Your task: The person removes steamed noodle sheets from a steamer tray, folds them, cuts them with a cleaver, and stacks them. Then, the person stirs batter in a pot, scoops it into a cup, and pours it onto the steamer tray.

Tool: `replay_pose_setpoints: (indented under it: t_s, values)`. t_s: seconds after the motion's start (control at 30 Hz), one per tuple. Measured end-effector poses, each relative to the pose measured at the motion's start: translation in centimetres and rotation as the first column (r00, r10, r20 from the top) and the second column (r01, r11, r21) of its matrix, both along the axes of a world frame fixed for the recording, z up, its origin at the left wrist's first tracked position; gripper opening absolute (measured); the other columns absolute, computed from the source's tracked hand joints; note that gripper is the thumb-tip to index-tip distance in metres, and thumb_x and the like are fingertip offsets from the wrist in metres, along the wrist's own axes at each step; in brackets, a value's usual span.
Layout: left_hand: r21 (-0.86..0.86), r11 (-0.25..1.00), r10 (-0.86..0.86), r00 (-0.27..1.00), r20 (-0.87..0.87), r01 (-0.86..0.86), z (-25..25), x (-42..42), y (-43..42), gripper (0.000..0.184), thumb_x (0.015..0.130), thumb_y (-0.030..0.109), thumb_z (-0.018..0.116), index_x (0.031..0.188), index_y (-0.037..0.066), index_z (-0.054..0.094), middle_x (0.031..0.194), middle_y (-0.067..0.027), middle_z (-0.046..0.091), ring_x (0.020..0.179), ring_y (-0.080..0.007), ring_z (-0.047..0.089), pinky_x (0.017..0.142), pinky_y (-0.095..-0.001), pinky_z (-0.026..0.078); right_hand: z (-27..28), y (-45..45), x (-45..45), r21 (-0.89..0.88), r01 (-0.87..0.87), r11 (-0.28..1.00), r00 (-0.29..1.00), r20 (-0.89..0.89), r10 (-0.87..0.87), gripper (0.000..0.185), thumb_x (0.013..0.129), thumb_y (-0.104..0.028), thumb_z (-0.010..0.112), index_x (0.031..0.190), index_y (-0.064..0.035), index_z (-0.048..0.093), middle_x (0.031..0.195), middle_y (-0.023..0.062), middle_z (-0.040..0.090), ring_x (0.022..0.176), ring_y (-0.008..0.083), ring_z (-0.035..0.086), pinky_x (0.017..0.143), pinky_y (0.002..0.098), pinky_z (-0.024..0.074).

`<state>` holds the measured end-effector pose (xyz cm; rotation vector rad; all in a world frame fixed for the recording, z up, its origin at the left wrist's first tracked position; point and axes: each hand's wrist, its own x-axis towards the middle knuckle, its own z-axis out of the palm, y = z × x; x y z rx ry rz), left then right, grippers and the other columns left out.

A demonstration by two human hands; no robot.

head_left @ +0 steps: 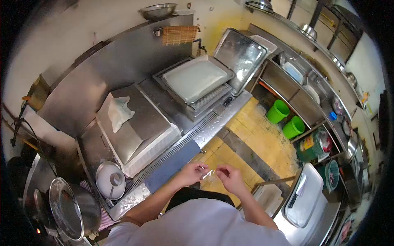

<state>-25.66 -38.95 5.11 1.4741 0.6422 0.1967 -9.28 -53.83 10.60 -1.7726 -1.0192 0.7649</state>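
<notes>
My left hand (192,174) is in front of my body, its fingers pinched on a small piece of clear, shiny plastic (210,174). Facing it, my right hand (230,178) has curled fingers at the plastic's other side; whether they grip it is hard to make out. Left of my hands, a white cloth (120,113) lies crumpled on a metal sheet (143,123) over the steel counter. Farther back, a shallow tray with a pale, smooth surface (197,78) rests on a perforated rack.
A white round pan with a ladle (110,180) and a large steel pot (67,209) stand at left. On the right, a knife (297,190) lies on a metal tray (305,209). Two green bins (278,111) stand on the yellow tiled floor (254,139). Shelving runs behind them.
</notes>
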Motion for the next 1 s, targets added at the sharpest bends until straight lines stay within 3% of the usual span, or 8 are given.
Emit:
replay_pose_setpoints:
  t_s: [0.17, 0.4, 0.57, 0.83, 0.9, 0.93, 0.97, 1.0]
  values:
    - [0.087, 0.97, 0.237, 0.965, -0.111, -0.228, 2.1, 0.5, 4.3, 0.026, 0.096, 0.014, 0.073, 0.118, 0.002, 0.069, 0.111, -0.0094, 0.069, 0.09, -0.016, 0.069, 0.077, -0.0319, 0.059, 0.7, 9.2, 4.9, -0.01, -0.11, 0.994, 0.994, -0.015, 0.11, 0.02, 0.094, -0.009, 0.071, 0.11, 0.0024, 0.071, 0.093, 0.0091, 0.073, 0.085, 0.0135, 0.068, 0.078, 0.0292, 0.0551]
    - [-0.351, 0.685, 0.677, 0.736, -0.016, -0.638, -1.1, 2.6, 8.0, 0.029, 0.096, 0.0, 0.062, 0.124, 0.001, 0.061, 0.111, -0.0121, 0.066, 0.099, -0.0225, 0.067, 0.086, -0.0368, 0.059, -3.0, 29.6, 12.2, 0.138, -0.309, 0.941, 0.951, 0.024, 0.309, 0.015, 0.093, -0.005, 0.069, 0.104, 0.0038, 0.071, 0.088, 0.0047, 0.073, 0.082, 0.0106, 0.065, 0.074, 0.0271, 0.0531]
    - [-0.444, 0.506, 0.837, 0.546, 0.046, -0.739, -2.8, 4.6, 9.2, 0.026, 0.094, -0.003, 0.056, 0.12, 0.001, 0.062, 0.112, -0.0095, 0.067, 0.103, -0.0234, 0.067, 0.089, -0.0385, 0.056, -6.8, 43.5, 14.9, 0.108, -0.457, 0.883, 0.888, 0.113, 0.446, 0.013, 0.087, -0.01, 0.066, 0.091, -0.0002, 0.073, 0.081, 0.0153, 0.074, 0.074, 0.0222, 0.071, 0.07, 0.0349, 0.0555]
    - [-0.472, 0.207, 0.937, 0.313, -0.157, -0.857, -1.8, 7.3, 8.1, 0.022, 0.098, 0.009, 0.063, 0.119, 0.003, 0.064, 0.111, -0.0056, 0.067, 0.101, -0.0217, 0.067, 0.083, -0.0378, 0.056, -16.9, 54.7, 19.0, -0.347, -0.682, 0.644, 0.324, 0.647, 0.69, 0.024, 0.076, -0.022, 0.066, 0.076, 0.0007, 0.073, 0.086, 0.0249, 0.071, 0.079, 0.0408, 0.071, 0.075, 0.0474, 0.0565]
    - [-0.497, 0.121, 0.951, 0.244, -0.191, -0.86, -1.7, 7.3, 7.3, 0.022, 0.1, 0.012, 0.063, 0.119, 0.003, 0.063, 0.112, -0.0061, 0.065, 0.103, -0.023, 0.067, 0.083, -0.0407, 0.058, -15.7, 54.7, 19.3, -0.291, -0.656, 0.696, 0.602, 0.354, 0.716, 0.023, 0.08, -0.023, 0.069, 0.074, -0.0009, 0.071, 0.073, 0.0203, 0.069, 0.062, 0.0353, 0.067, 0.06, 0.0462, 0.0545]
    - [-0.511, 0.069, 0.953, 0.209, -0.22, -0.857, -0.9, 7.4, 7.3, 0.022, 0.1, 0.013, 0.062, 0.119, 0.003, 0.063, 0.112, -0.0065, 0.065, 0.104, -0.0239, 0.067, 0.083, -0.0425, 0.058, -16.5, 56.1, 20.3, -0.349, -0.673, 0.652, 0.731, -0.178, 0.659, 0.022, 0.084, -0.024, 0.069, 0.074, -0.0043, 0.07, 0.068, 0.0145, 0.065, 0.056, 0.0299, 0.062, 0.052, 0.0422, 0.0505]
    - [-0.526, 0.021, 0.952, 0.178, -0.25, -0.85, -0.5, 7.5, 7.2, 0.022, 0.101, 0.014, 0.061, 0.119, 0.003, 0.062, 0.113, -0.007, 0.064, 0.105, -0.0248, 0.067, 0.084, -0.0443, 0.059, -17.2, 57.3, 20.9, -0.397, -0.707, 0.586, 0.67, -0.642, 0.373, 0.021, 0.087, -0.024, 0.07, 0.075, -0.0078, 0.068, 0.063, 0.0086, 0.061, 0.051, 0.0245, 0.057, 0.045, 0.0381, 0.0464]
    - [-0.546, 0.003, 0.955, 0.165, -0.248, -0.838, -0.4, 7.2, 7.2, 0.024, 0.102, 0.016, 0.061, 0.121, 0.002, 0.06, 0.117, -0.0083, 0.062, 0.107, -0.0268, 0.066, 0.085, -0.0476, 0.059, -16.7, 57.3, 20.5, -0.347, -0.726, 0.594, 0.573, -0.783, 0.244, 0.019, 0.089, -0.024, 0.069, 0.076, -0.0097, 0.067, 0.062, 0.0058, 0.059, 0.05, 0.022, 0.056, 0.043, 0.0355, 0.0438]
